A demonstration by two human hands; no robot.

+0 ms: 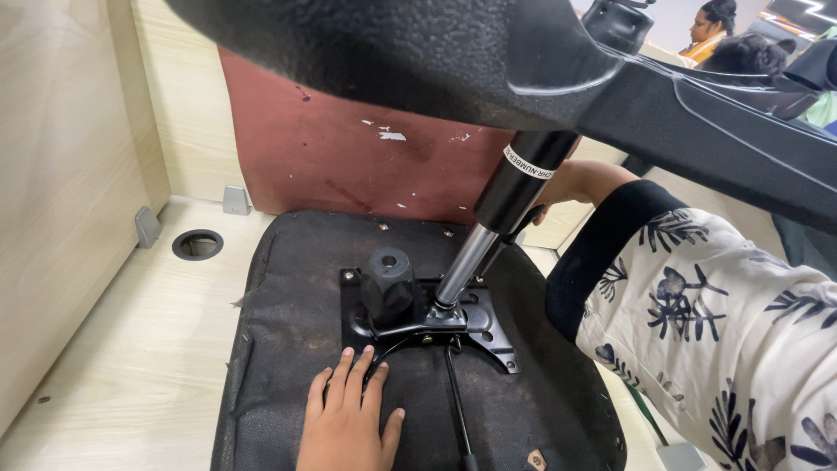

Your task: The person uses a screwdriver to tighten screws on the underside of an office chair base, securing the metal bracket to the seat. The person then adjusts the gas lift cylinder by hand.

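1. An office chair seat (288, 349) lies upside down on a pale wooden worktop (131, 349). Its underside is dark, dusty cloth.
2. A black metal plate (488, 336) is screwed onto the middle of the seat. A black round knob (388, 283) stands on the plate, at its left part.
3. A gas lift post (501, 209) sticks up out of the plate and leans to the right. It is shiny silver low down and black higher up, with a white band near the top.
4. The black chair base (523, 61) sits on top of the post. Its thick legs spread across the top of the view.
5. A thin black lever (455, 401) runs from the plate toward the near edge of the seat.
6. The left hand (349, 419) lies flat on the seat, just in front of the plate. Its grip is wide, with fingers spread, and it holds nothing.
7. The right hand (567, 183) reaches behind the post. Its grip is mostly hidden by the post, so I cannot tell how it is set. The arm wears a white sleeve (715, 323) with dark leaf prints and a black cuff.
8. A worn red board (349, 148) stands behind the seat. A round hole (197, 244) is in the worktop at the left.
9. Other people sit far off at the top right.
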